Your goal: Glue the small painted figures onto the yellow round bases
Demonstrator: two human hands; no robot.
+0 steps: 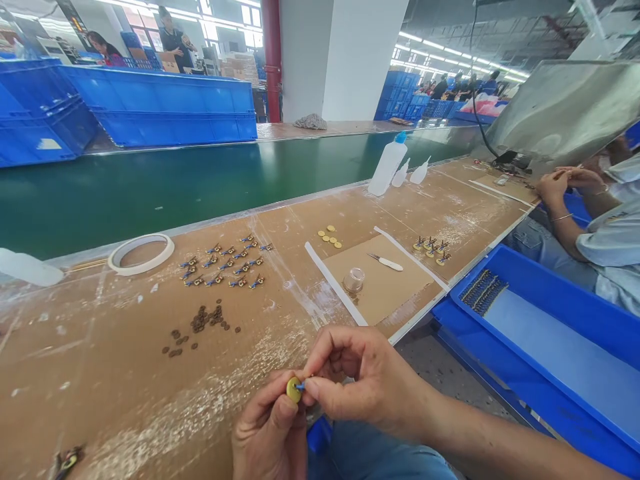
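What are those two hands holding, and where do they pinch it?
Left hand pinches a small round yellow disc by its edge; right hand pinches the tiny blue pin at it.

Factory hall w/ rows of ceiling strip lights, a white pillar and a red column behind. Long green conveyor belt runs alongside a brown worktable; blue crates stacked beyond it. Bright windows at far left, grey floor under the table edge.

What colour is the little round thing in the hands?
Yellow: the small disc, clearest in the head view.
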